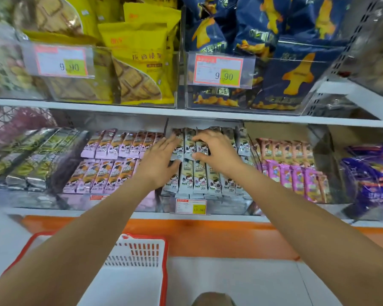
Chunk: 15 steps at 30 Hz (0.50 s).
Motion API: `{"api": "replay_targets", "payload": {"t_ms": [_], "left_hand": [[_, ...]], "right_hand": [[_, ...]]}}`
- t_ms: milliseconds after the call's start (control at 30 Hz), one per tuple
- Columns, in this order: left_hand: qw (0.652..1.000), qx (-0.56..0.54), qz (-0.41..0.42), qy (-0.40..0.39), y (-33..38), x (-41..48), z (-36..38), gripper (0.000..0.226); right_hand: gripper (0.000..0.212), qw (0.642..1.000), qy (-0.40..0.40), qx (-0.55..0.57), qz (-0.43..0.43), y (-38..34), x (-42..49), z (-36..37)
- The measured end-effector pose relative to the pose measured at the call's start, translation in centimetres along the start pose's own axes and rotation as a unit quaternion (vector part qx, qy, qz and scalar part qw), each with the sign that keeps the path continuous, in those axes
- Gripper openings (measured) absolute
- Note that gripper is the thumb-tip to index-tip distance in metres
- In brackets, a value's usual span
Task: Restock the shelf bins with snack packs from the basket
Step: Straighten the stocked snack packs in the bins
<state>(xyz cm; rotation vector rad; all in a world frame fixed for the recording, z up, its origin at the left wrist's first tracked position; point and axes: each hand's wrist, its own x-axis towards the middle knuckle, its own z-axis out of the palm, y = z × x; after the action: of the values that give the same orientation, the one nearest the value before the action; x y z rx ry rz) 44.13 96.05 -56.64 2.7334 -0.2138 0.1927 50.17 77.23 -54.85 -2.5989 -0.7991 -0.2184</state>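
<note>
Grey-blue cartoon-print snack packs (199,180) upright, rowed under hands (186,155).

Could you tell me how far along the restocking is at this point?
Nearly done, it seems: the basket shows a bare white interior, and the grey-pack bin is full in two rows. Both hands, left hand and right hand, are pressing those packs into line. Only tidying looks left.

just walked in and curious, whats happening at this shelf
A person is restocking snacks. Both hands are in the middle bin of the lower shelf: the left hand lies flat on the grey snack packs, and the right hand presses on the back row. The basket sits below and looks empty where visible.
</note>
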Motion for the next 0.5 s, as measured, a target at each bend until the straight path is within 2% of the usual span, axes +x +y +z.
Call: {"api": "replay_targets", "payload": {"t_ms": [267,400,500], "left_hand": [[1.000,-0.026,0.000,0.013,-0.7,1.6,0.2,0.062],[0.999,-0.012,0.041,0.017,-1.1,1.9,0.0,0.062],[0.996,0.011,0.088,0.003,-0.6,2.6,-0.3,0.065]], "right_hand": [[0.048,0.999,0.018,0.020,0.022,0.1,0.5,0.6],[0.049,0.998,0.035,0.039,0.036,1.3,-0.9,-0.4],[0.057,0.998,0.024,0.013,0.054,2.4,-2.1,-1.6]]}}
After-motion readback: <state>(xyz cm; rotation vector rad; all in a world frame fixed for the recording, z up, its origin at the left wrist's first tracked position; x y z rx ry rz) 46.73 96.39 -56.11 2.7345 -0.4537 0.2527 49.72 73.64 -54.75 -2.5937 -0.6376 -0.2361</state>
